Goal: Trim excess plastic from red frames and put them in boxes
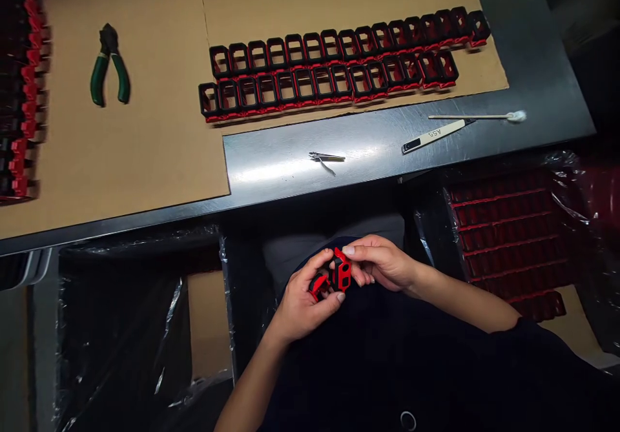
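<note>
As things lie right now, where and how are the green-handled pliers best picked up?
Probably by both green handles, coming from the near edge of the table: the pliers lie flat on the cardboard, handles spread apart and pointing toward that edge, dark head pointing away.

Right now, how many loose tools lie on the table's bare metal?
3: a small clipper-like tool leftmost, a cream-handled tool to its right, and a cotton-tipped stick just beyond that one. Others could be missed where the light is dim.
</note>
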A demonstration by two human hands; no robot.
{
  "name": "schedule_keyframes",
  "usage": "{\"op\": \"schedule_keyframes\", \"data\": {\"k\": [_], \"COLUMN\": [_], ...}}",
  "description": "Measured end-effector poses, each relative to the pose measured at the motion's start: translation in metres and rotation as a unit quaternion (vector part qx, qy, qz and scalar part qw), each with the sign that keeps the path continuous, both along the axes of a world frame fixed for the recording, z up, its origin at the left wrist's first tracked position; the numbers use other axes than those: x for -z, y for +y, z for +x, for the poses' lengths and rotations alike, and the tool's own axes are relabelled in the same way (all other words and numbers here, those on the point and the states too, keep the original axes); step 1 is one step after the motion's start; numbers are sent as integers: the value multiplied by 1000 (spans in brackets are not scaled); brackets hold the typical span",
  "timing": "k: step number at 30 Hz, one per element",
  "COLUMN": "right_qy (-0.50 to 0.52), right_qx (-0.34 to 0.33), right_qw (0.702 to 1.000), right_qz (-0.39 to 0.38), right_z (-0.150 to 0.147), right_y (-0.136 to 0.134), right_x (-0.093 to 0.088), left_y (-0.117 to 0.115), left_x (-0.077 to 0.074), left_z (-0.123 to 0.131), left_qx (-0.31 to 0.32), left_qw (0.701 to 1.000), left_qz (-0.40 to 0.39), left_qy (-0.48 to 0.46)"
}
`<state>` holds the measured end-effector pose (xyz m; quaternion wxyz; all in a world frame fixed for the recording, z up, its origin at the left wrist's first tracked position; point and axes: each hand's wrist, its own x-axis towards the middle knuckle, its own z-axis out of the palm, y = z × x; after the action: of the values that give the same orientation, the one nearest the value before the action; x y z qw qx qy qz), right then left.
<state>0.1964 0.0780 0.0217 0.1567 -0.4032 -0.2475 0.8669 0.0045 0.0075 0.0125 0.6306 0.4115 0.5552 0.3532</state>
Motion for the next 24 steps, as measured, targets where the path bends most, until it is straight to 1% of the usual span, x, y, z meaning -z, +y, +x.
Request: {"op": "schedule_keyframes", "data": {"k": [3,5,7,9,10,13,15,18,21,24], "right_qy": [-19,-39,-56,-62,-64,-69,-60,-46,-42,-40], "right_qx": [-14,-23,-30,-42,-45,-46,-44,-47,-51,-46], "right_qw": [999,994,981,958,943,885,850,822,804,789], "right_qz": [39,102,186,277,323,459,521,565,591,611], "right_z": [3,5,8,10,11,10,9,8,8,7], "right_y": [-1,-3,-6,-9,-11,-13,-13,-14,-14,-13], "right_x": [-1,-3,-5,-6,-6,-4,-1,3,7,10], "left_y": [3,4,3,1,0,-3,-3,-3,-4,-4], "left_x": [0,2,5,6,5,0,-5,-8,-5,-2], "left_z": [-4,-7,-11,-11,-11,-5,0,5,8,10], "left_qx": [-14,-33,-58,-79,-80,-60,-63,-74,-71,-87], "left_qw": [1000,999,998,996,996,998,998,997,997,995], "left_qz": [14,11,13,16,14,3,3,10,22,55], "left_qy": [20,6,-15,-25,-27,-28,-23,-9,3,17]}}
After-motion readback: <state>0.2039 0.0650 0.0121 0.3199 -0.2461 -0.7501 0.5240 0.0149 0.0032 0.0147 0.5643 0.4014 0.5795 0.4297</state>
